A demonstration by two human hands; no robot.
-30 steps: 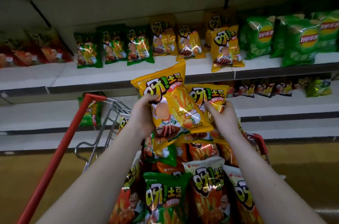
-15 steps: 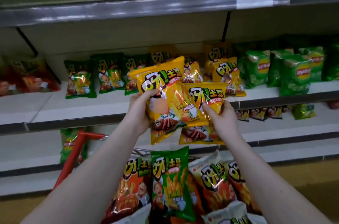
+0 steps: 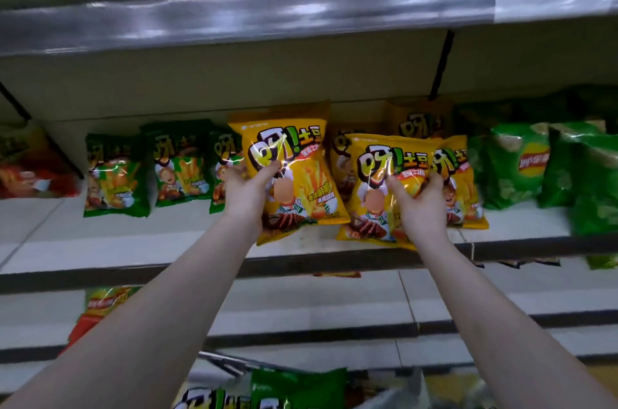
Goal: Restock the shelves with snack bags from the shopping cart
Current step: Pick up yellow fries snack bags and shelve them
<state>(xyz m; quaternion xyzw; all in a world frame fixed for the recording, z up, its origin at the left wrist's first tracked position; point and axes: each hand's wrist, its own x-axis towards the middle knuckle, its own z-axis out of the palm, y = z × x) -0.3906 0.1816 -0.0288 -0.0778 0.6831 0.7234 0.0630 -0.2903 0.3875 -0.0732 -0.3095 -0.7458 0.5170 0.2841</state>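
My left hand [image 3: 245, 196] grips a yellow snack bag [image 3: 301, 171] by its left edge, thumb across the front, and holds it upright over the white middle shelf [image 3: 167, 241]. My right hand [image 3: 419, 204] grips a second yellow snack bag [image 3: 378, 174] just to the right, its lower edge at the shelf's front lip. Both bags stand in front of more yellow bags [image 3: 458, 187] on that shelf. The shopping cart [image 3: 297, 388], holding green and other snack bags, shows only at the bottom edge.
Green snack bags [image 3: 117, 174] stand left of my hands, red ones [image 3: 30, 167] further left, and green crisp bags [image 3: 521, 167] to the right. An upper shelf edge [image 3: 301, 13] overhangs. A lower shelf [image 3: 301, 311] holds a bag at the left [image 3: 103, 301].
Both hands have lifted the two yellow bags up out of the cart and forward onto the middle shelf, and the bags have spread apart. The cart has dropped to the bottom of view.
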